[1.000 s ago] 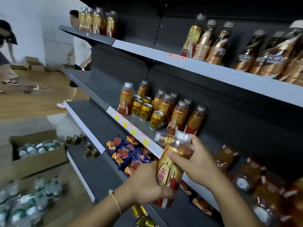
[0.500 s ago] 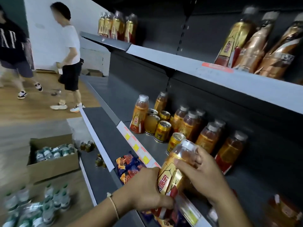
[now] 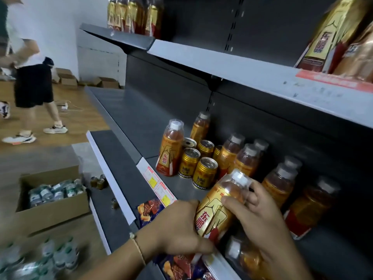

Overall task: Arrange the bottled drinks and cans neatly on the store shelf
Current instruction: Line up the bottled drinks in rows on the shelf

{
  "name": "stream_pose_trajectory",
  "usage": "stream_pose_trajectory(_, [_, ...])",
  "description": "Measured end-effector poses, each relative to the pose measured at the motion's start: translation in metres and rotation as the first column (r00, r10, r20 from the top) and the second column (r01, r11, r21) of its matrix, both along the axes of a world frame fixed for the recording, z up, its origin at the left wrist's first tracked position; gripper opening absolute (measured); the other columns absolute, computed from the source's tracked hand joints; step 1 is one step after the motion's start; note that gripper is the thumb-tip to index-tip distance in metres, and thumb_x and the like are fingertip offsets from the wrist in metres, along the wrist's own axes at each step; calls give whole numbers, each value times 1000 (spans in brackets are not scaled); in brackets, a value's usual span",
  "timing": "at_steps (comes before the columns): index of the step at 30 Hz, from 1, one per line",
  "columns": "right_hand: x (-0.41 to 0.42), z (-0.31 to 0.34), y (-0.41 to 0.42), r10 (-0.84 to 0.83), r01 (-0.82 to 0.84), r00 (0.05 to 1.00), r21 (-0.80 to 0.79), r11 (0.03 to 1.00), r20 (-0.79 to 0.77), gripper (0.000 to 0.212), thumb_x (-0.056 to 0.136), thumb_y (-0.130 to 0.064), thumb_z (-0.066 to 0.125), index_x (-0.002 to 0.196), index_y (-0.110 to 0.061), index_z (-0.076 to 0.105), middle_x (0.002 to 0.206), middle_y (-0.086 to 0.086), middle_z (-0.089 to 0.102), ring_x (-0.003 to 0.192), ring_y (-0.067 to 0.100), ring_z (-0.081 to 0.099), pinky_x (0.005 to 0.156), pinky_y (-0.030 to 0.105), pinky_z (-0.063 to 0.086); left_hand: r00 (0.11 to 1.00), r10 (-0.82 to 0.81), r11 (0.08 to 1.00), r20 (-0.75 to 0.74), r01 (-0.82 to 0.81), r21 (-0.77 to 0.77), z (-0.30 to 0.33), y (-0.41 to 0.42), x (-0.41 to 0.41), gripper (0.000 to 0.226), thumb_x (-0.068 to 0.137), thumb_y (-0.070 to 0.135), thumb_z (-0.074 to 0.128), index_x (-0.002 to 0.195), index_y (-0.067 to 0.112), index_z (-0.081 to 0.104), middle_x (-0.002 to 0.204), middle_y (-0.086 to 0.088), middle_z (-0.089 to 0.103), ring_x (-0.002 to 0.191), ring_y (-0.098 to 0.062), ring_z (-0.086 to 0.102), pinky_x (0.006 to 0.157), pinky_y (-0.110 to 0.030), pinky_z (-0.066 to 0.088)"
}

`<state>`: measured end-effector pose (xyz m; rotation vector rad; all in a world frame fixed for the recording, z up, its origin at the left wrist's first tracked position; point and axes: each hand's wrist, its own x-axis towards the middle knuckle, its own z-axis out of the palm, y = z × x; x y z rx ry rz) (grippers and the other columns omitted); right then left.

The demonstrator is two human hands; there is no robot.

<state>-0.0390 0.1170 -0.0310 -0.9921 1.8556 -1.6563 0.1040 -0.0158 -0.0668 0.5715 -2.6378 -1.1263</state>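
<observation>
Both my hands hold one gold-labelled drink bottle point(image 3: 219, 209) with a white cap, tilted over the front edge of the middle shelf point(image 3: 145, 126). My left hand point(image 3: 177, 229) grips its lower body and my right hand point(image 3: 260, 217) wraps its neck and shoulder. Further along the same shelf stand another such bottle point(image 3: 170, 150), several gold cans point(image 3: 204, 172) and a row of amber bottles point(image 3: 279, 184) against the back panel. Another bottle point(image 3: 244, 257) lies partly hidden under my right wrist.
The upper shelf point(image 3: 252, 71) carries more gold bottles point(image 3: 331, 35). Snack packets point(image 3: 149, 211) lie on the lower shelf. On the floor at left are a cardboard box of water bottles point(image 3: 52, 197) and shrink-wrapped bottles point(image 3: 36, 261). A person point(image 3: 32, 81) walks at far left.
The view has moved closer to the middle shelf. The held bottle has come up beside the gold cans and amber bottles, both hands keeping their grip. The person at left walked further left.
</observation>
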Motion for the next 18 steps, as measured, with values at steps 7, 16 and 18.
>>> stream_pose_trajectory(7, [0, 8, -41, -160, 159, 987, -40, 986, -16, 30, 78, -22, 81, 104, -30, 69, 95, -4, 78, 85, 12, 75, 60, 19, 57, 992, -126, 991, 1, 126, 44, 4, -51, -22, 51, 52, 50, 77, 93, 27, 58, 83, 9, 69, 72, -9, 67, 68, -38, 58])
stream_pose_trajectory(16, [6, 35, -89, -312, 312, 947, -13, 950, -76, 36, 77, -24, 79, 110, -18, 66, 91, 0, 78, 81, 17, 76, 57, 22, 58, 932, -355, 922, -73, 362, 139, 13, -116, -48, 52, 57, 50, 81, 97, 23, 62, 87, 7, 71, 76, -8, 67, 73, -40, 58])
stream_pose_trajectory(18, [10, 34, -95, -351, 349, 929, -34, 936, -114, 48, 69, -29, 81, 113, -21, 65, 94, -1, 78, 85, 16, 76, 60, 23, 59, 929, -357, 923, -95, 367, 118, 6, -124, -53, 54, 57, 49, 82, 99, 26, 57, 87, 8, 69, 77, -6, 66, 72, -38, 58])
